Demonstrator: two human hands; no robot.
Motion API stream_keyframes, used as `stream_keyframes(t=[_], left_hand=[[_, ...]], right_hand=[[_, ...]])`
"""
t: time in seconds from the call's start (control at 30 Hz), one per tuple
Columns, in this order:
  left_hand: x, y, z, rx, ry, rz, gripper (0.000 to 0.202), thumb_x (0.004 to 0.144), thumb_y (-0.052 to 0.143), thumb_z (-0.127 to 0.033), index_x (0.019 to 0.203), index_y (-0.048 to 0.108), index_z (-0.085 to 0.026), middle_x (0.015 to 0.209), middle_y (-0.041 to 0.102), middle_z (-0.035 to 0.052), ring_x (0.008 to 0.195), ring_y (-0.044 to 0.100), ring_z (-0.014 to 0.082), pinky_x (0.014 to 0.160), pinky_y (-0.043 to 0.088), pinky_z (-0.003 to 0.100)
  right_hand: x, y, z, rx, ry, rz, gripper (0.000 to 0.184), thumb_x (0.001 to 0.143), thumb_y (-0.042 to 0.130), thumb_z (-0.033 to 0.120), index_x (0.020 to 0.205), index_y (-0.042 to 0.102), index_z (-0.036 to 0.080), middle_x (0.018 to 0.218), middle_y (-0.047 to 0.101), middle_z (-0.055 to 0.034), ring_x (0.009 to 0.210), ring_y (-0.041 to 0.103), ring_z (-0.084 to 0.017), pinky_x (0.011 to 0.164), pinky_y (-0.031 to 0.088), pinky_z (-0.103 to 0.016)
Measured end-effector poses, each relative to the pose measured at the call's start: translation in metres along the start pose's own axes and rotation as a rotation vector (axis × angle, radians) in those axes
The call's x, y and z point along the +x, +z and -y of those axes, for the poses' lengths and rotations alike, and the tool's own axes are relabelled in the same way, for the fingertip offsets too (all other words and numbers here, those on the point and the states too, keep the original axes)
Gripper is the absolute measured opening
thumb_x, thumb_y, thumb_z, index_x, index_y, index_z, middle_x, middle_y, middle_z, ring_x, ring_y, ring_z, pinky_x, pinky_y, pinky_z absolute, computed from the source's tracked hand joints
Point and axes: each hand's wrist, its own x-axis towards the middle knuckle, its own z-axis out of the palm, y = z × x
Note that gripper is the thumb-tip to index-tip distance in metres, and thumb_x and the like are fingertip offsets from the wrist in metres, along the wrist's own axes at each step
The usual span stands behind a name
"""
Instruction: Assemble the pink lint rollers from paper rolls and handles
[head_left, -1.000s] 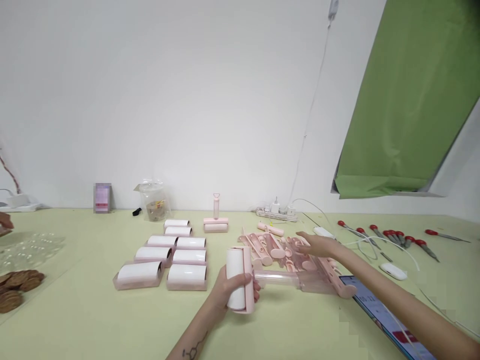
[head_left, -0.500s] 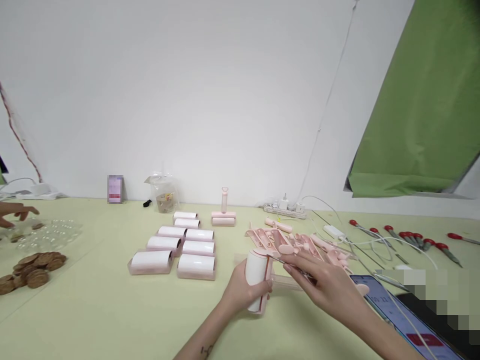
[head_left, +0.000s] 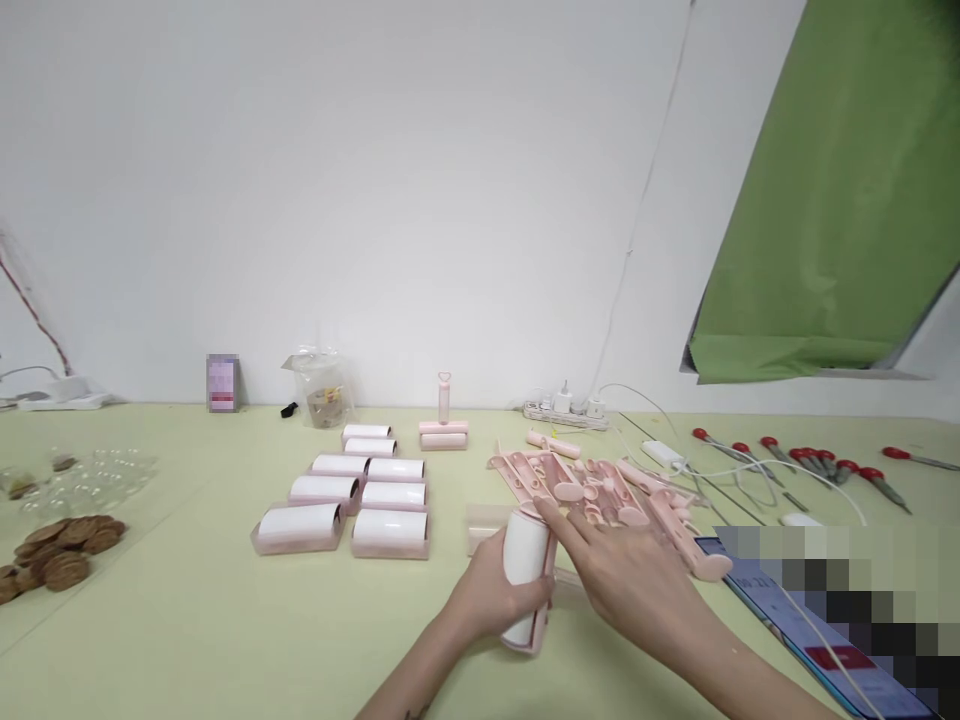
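Observation:
My left hand (head_left: 487,592) is wrapped round a lint roller (head_left: 524,552), a white roll in a pale pink case, held nearly upright with its top leaning slightly right. My right hand (head_left: 637,572) lies palm down beside its upper end. The index fingertip touches the pink end cap. My right thumb and whatever is under the palm are hidden. Just behind that hand is a pile of pink plastic handle parts (head_left: 574,478). Left of my hands, several white rolls in pink cases (head_left: 390,528) lie in two columns.
A pink lint roller with an upright handle (head_left: 444,428) stands at the back. Red-handled tools (head_left: 846,470), a white cable (head_left: 750,470) and a phone (head_left: 806,630) are on the right. Brown round pieces (head_left: 71,550) lie left. A power strip (head_left: 566,412) sits against the wall.
The lint roller has moved slightly right and down. The thin tool seen at my right fingertips is out of sight; my index finger now touches the end cap. The other person's hand has left view.

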Motion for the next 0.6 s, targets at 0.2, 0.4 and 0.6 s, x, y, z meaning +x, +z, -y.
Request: stream_keyframes(t=[0.2,0.4,0.6], left_hand=[[0.0,0.006,0.002,0.131,0.1,-0.152,0.023,0.068,0.055,-0.022,0.09,0.053,-0.018,0.076,0.06,0.0032,0.067,0.053,0.0178,0.058,0.04,0.024],[0.0,0.024,0.005,0.216,0.03,-0.309,0.02,0.069,0.054,-0.028,0.086,0.052,-0.018,0.075,0.06,0.0043,0.063,0.053,0.0187,0.057,0.037,0.025],[0.008,0.043,0.0,0.205,0.002,-0.351,0.021,0.07,0.054,-0.029,0.088,0.05,-0.02,0.073,0.059,0.0031,0.063,0.054,0.0194,0.053,0.036,0.024]], right_hand=[[-0.007,0.027,0.004,0.24,0.12,0.036,0.057,0.07,0.029,0.005,0.124,0.036,0.021,0.083,0.069,-0.0045,0.057,0.062,-0.018,0.042,0.038,-0.023],[-0.017,0.037,0.004,0.415,0.21,0.023,0.049,0.08,0.025,0.011,0.127,0.035,0.022,0.089,0.068,-0.0061,0.066,0.064,-0.02,0.052,0.047,-0.028],[-0.023,0.033,-0.012,0.478,0.274,0.049,0.044,0.082,0.026,0.015,0.123,0.04,0.023,0.091,0.067,-0.0051,0.072,0.063,-0.021,0.057,0.047,-0.03]])
